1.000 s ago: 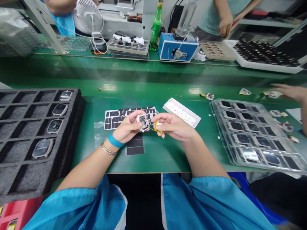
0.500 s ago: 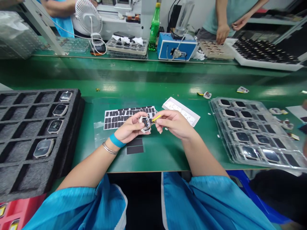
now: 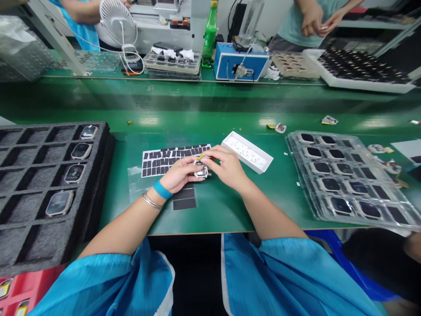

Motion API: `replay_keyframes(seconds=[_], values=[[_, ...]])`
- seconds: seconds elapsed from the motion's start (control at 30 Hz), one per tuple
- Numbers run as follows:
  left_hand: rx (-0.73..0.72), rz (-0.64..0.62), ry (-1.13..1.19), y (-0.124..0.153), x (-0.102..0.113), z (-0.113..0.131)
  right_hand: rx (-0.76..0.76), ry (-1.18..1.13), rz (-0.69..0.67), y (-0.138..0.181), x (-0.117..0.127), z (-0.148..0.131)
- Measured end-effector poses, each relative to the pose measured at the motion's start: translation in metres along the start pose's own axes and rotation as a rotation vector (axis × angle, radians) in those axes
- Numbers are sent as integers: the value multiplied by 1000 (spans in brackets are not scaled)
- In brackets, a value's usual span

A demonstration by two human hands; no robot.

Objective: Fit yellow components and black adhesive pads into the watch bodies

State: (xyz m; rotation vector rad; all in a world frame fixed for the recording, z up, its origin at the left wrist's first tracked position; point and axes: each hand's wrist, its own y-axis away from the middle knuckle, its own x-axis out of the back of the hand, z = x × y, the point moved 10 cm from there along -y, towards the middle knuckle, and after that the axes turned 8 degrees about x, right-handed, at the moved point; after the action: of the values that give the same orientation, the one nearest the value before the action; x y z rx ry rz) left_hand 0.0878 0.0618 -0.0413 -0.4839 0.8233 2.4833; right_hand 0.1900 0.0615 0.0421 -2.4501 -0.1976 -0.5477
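Observation:
My left hand (image 3: 179,174) is closed around a small open watch body (image 3: 200,169) with its circuit board showing, held just above the green mat (image 3: 223,206). My right hand (image 3: 225,166) is closed over the same watch body from the right, fingers pressing on its top, with a small yellow piece (image 3: 201,156) at the fingertips. A sheet of small black pads (image 3: 164,160) lies right behind my hands. A white shallow box (image 3: 247,152) sits to the right of them.
A black foam tray (image 3: 36,193) holding several watches is on the left. A clear plastic tray (image 3: 348,184) of watch screens lies on the right. Across the green bench are a fan (image 3: 118,22), a green bottle (image 3: 209,37), a blue device (image 3: 241,66) and other people's hands.
My right hand has moved left from beside the watch body to on top of it, bringing the yellow piece over it. A co-worker's hand at the right edge has gone from view.

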Motion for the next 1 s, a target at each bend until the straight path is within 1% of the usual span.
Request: replay_keyframes(seconds=[0.07,0.13,0.2,0.23,0.3,0.33,0.4,0.5,0.6,0.7,0.87,0.93,1.0], values=[[3,101,-24,-3,7,1,-15,6,-5,-1,-8,12],[15,183,-34,-4,13,3,-111,-66,6,-1,-10,35],[8,238,-17,-5,18,8,-219,-99,48,-1,-3,62],[-8,259,3,-5,20,12,-249,-60,70,0,5,72],[-56,277,55,-6,24,21,-249,127,75,-2,20,83],[-77,275,84,-7,26,25,-236,238,55,-3,25,86],[-108,251,137,-11,28,30,-218,402,-9,-3,25,88],[-137,210,199,-25,28,35,-216,499,-81,-2,13,90],[-164,184,248,-41,26,38,-227,527,-93,-1,6,92],[-176,173,273,-50,22,39,-249,510,-76,-2,8,94],[-226,155,269,-47,20,42,-333,469,-78,-3,10,105],[-226,150,267,-46,19,42,-322,503,-73,-5,9,105],[-225,148,264,-45,19,42,-271,549,-85,-7,6,100]])
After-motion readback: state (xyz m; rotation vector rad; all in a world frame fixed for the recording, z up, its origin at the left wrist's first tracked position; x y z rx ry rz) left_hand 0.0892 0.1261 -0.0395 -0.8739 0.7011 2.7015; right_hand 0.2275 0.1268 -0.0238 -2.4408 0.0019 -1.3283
